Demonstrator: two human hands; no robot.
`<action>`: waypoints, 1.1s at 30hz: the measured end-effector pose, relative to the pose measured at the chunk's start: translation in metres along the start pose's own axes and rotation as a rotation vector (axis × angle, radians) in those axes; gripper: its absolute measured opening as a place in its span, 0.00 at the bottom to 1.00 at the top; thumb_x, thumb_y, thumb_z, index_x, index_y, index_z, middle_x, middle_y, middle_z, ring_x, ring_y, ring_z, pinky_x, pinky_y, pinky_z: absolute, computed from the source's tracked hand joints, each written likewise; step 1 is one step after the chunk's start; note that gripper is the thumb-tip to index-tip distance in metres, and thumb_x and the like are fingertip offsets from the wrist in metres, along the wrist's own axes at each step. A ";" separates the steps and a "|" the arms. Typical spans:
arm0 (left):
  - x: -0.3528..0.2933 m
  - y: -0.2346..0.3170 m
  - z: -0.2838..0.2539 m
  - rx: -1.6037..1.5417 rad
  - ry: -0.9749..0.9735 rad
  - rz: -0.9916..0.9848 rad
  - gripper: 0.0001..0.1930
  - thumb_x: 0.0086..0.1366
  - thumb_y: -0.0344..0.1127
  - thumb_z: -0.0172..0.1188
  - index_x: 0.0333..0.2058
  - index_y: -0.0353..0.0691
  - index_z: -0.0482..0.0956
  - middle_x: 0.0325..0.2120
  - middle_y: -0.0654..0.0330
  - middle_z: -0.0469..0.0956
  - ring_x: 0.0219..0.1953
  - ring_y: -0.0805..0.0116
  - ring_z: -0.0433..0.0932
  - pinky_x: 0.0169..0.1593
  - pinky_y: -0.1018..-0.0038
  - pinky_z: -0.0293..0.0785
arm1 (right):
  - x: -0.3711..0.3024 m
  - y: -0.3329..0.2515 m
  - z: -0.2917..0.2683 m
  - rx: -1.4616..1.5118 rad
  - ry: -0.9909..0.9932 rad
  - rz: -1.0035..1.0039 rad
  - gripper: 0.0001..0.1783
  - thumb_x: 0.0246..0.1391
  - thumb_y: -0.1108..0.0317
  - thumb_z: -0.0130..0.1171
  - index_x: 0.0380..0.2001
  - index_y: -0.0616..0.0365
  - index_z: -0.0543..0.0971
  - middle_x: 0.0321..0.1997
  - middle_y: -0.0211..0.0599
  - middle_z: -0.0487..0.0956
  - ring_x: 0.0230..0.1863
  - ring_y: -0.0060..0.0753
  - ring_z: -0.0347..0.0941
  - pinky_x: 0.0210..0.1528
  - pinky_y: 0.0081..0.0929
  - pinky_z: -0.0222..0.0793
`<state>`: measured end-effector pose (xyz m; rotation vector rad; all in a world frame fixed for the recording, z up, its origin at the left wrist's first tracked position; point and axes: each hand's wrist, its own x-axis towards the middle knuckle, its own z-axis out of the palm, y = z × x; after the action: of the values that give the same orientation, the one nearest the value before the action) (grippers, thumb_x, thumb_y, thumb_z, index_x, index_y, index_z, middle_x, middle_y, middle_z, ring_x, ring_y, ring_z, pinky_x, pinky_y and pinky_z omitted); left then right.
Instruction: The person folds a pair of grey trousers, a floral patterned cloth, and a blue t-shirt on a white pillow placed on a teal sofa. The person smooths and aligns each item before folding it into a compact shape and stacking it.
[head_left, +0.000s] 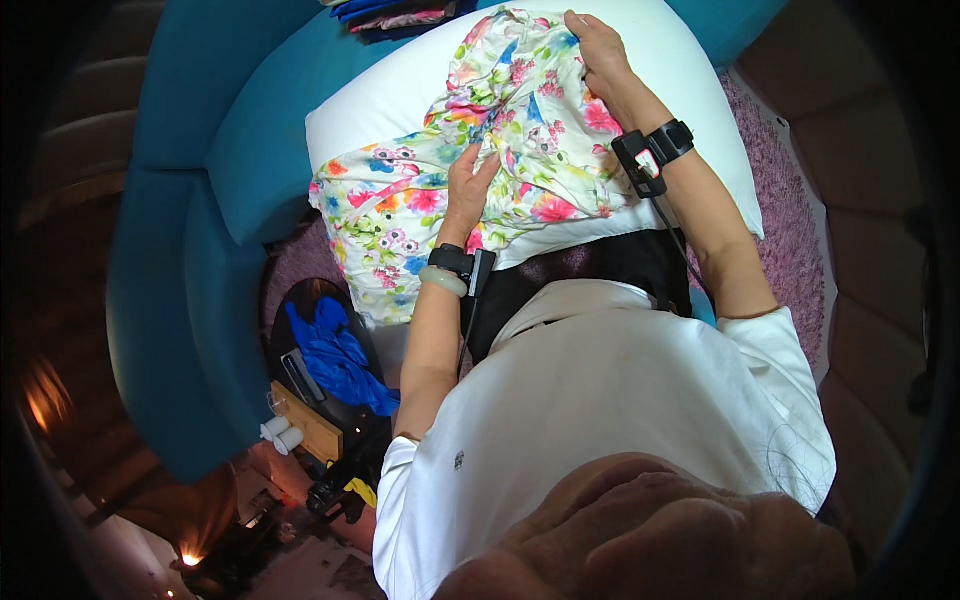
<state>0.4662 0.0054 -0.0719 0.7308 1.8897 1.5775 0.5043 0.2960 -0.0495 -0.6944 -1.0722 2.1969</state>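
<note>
Here, garment: the floral cloth (545, 135) lies rumpled across the white cushion (385, 118), its lower left part hanging past the edge.
Left hand (466, 195): on the cloth's middle, thumb and forefinger spread apart.
Right hand (600, 55): at the cloth's upper right edge; cannot tell whether its fingers pinch it.
Sofa (270, 125): teal, curving behind the cushion, folded stack (395, 14) on top.
Bench (279, 335): black, at lower left, carrying a crumpled blue cloth (337, 345).
Rug (760, 160): purple, right of the cushion.
</note>
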 end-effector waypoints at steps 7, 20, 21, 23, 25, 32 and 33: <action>-0.001 0.000 0.000 -0.064 0.013 -0.037 0.13 0.69 0.35 0.59 0.46 0.31 0.78 0.38 0.65 0.80 0.39 0.79 0.73 0.44 0.80 0.70 | -0.029 -0.020 -0.013 0.069 0.008 -0.028 0.13 0.60 0.61 0.65 0.39 0.61 0.78 0.35 0.35 0.81 0.34 0.26 0.79 0.38 0.25 0.78; -0.001 0.003 -0.002 -0.079 -0.019 -0.067 0.13 0.62 0.29 0.65 0.46 0.34 0.80 0.37 0.65 0.81 0.37 0.78 0.77 0.43 0.78 0.74 | -0.099 -0.028 -0.033 -0.256 -0.214 0.097 0.25 0.54 0.73 0.68 0.55 0.69 0.74 0.48 0.47 0.82 0.42 0.33 0.82 0.40 0.27 0.82; -0.002 0.002 -0.002 -0.052 0.010 -0.054 0.13 0.62 0.30 0.64 0.44 0.33 0.81 0.36 0.66 0.81 0.36 0.79 0.76 0.42 0.79 0.73 | -0.101 -0.024 -0.034 -0.239 -0.229 0.093 0.26 0.55 0.71 0.67 0.56 0.66 0.73 0.49 0.47 0.81 0.43 0.34 0.82 0.42 0.29 0.83; -0.004 0.004 0.000 -0.008 0.056 -0.029 0.11 0.64 0.33 0.64 0.42 0.33 0.82 0.34 0.68 0.80 0.34 0.80 0.73 0.41 0.80 0.71 | -0.106 -0.018 -0.036 -0.217 -0.225 0.124 0.27 0.58 0.68 0.66 0.60 0.62 0.71 0.53 0.45 0.80 0.47 0.35 0.82 0.46 0.34 0.84; -0.008 0.010 0.006 -0.065 0.074 -0.045 0.12 0.66 0.36 0.62 0.42 0.33 0.83 0.33 0.68 0.80 0.35 0.81 0.73 0.41 0.80 0.71 | -0.110 -0.014 -0.036 -0.228 -0.272 0.111 0.27 0.61 0.65 0.63 0.61 0.59 0.71 0.54 0.41 0.80 0.49 0.31 0.80 0.49 0.31 0.81; -0.043 0.094 0.025 0.109 -0.555 0.143 0.11 0.65 0.33 0.60 0.43 0.34 0.82 0.36 0.64 0.82 0.37 0.76 0.76 0.44 0.76 0.73 | -0.133 -0.026 -0.038 -0.556 -0.399 -0.099 0.25 0.65 0.63 0.57 0.64 0.57 0.71 0.54 0.34 0.79 0.51 0.23 0.77 0.53 0.25 0.76; -0.048 0.110 0.026 0.216 -0.662 0.204 0.12 0.62 0.29 0.59 0.43 0.32 0.82 0.35 0.63 0.81 0.43 0.71 0.76 0.53 0.73 0.71 | -0.138 -0.028 -0.037 -0.599 -0.443 -0.156 0.25 0.66 0.64 0.56 0.64 0.57 0.71 0.54 0.34 0.79 0.52 0.23 0.76 0.53 0.25 0.76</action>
<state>0.5235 0.0061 0.0364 1.3782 1.5225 1.0498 0.6323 0.2327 -0.0196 -0.3384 -1.9825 1.9360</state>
